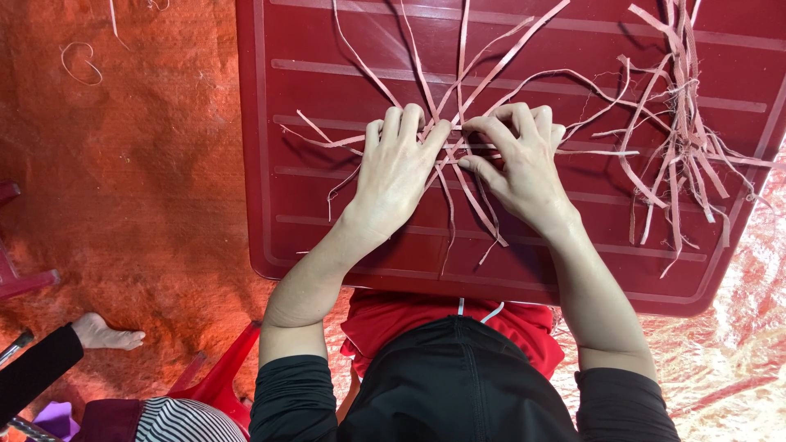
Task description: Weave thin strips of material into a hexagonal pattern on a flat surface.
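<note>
My left hand presses the strips flat; my right hand pinches 1. Best keep the crossings tight toward 12 o'clock.

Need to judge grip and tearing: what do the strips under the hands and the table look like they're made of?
Strips: thin flat ribbon, pale and matte, likely split plant fibre or plastic raffia; the frayed, thready ends in the spare bundle leave it open. Table: red moulded plastic, slightly glossy, with raised ribs and rounded corners.
</note>
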